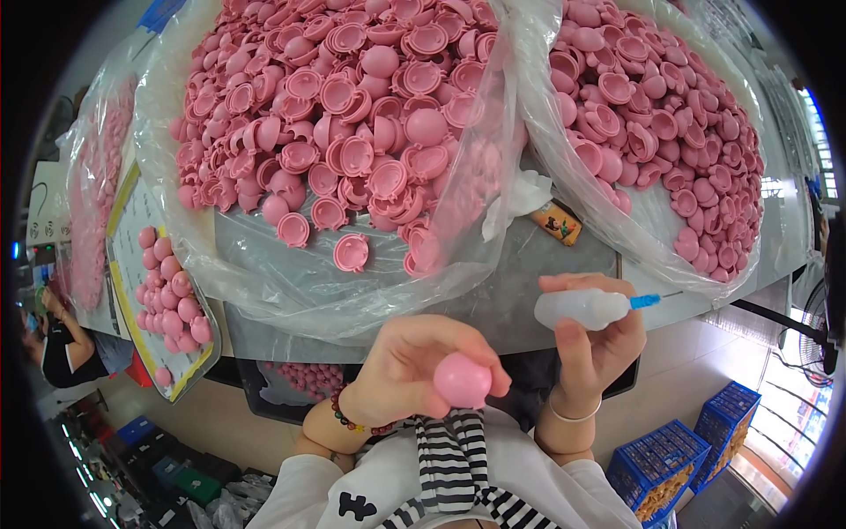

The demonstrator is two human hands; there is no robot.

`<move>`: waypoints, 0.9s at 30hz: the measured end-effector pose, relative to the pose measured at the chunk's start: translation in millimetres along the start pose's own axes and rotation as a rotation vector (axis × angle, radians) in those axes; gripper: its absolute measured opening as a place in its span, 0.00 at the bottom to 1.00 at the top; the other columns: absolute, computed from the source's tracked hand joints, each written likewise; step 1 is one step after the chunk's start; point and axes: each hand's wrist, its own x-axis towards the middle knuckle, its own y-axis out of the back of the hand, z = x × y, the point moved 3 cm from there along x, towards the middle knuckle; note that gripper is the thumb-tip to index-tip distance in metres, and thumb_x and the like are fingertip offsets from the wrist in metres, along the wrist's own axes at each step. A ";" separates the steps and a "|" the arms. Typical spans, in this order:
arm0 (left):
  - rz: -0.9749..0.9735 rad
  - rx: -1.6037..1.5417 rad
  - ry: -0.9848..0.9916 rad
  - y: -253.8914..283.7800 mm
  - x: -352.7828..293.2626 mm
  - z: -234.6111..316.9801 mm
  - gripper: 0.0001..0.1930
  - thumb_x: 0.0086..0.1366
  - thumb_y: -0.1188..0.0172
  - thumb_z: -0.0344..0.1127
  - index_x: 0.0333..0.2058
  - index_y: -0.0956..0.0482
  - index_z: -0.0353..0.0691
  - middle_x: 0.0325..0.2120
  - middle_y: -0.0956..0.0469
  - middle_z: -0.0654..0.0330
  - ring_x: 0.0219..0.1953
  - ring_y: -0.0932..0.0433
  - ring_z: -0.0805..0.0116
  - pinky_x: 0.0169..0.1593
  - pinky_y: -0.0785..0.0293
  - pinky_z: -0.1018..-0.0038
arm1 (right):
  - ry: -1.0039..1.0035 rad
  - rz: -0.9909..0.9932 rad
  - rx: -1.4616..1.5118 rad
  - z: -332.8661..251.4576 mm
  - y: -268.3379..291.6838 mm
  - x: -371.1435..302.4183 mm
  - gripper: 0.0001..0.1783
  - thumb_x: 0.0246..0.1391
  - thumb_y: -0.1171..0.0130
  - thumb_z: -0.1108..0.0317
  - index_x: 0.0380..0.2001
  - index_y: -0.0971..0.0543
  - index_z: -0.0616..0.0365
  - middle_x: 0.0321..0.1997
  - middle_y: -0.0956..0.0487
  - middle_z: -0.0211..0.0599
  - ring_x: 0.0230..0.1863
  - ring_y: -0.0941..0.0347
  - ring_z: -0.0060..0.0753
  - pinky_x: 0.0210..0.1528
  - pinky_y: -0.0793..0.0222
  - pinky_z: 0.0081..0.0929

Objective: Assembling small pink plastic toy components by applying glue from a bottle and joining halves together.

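Observation:
Between the thumb and fingers of my left hand (414, 360) is a pink plastic ball (463, 382), held in front of my chest. My right hand (589, 339) grips a white squeeze bottle (582, 309) lying sideways in the fingers. Its blue needle tip (644, 301) points to the right, away from the ball. Bottle and ball are apart. Beyond my hands a clear plastic bag (352, 313) lies spread open, heaped with pink half-shells (352, 159). One half-shell (352, 252) rests at the near side of that heap.
At the right, a second bag holds more pink half-shells (670, 141). A crumpled tissue (520, 198) and an orange-black packet (557, 222) lie between the bags. Pink balls (172, 291) sit on a tray at left. Blue crates (659, 467) stand on the floor; another person (70, 348) is far left.

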 end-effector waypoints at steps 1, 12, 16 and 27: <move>-0.024 0.054 -0.070 0.2 -2.8 7.3 0.29 0.45 0.33 0.47 0.41 0.29 0.31 0.32 0.25 0.48 0.35 0.24 0.61 0.38 0.28 0.72 | -0.002 -0.001 0.002 0.6 2.9 -2.3 0.15 0.36 0.42 0.75 0.30 0.32 0.66 0.30 0.25 0.46 0.31 0.27 0.35 0.35 0.32 0.25; 1.379 2.141 -0.543 61.8 -109.3 161.1 0.16 0.56 0.48 0.29 0.43 0.29 0.31 0.41 0.26 0.52 0.44 0.28 0.64 0.49 0.36 0.74 | -0.032 0.127 0.043 -6.4 26.4 -2.5 0.18 0.37 0.41 0.66 0.31 0.32 0.67 0.26 0.25 0.47 0.27 0.28 0.32 0.29 0.35 0.21; 1.288 1.814 -0.679 45.5 -64.1 122.9 0.11 0.50 0.41 0.26 0.36 0.24 0.35 0.35 0.24 0.56 0.39 0.27 0.65 0.44 0.34 0.73 | 0.047 0.052 -0.018 -9.3 24.3 -3.4 0.19 0.38 0.40 0.65 0.31 0.32 0.67 0.24 0.25 0.46 0.25 0.30 0.29 0.26 0.37 0.19; 0.650 1.778 -0.728 2.0 -19.6 82.2 0.07 0.46 0.41 0.24 0.28 0.25 0.37 0.23 0.31 0.57 0.24 0.33 0.67 0.27 0.37 0.75 | -0.053 -0.076 0.376 -10.0 14.6 -21.1 0.24 0.42 0.45 0.73 0.45 0.37 0.64 0.29 0.27 0.49 0.32 0.28 0.47 0.35 0.31 0.37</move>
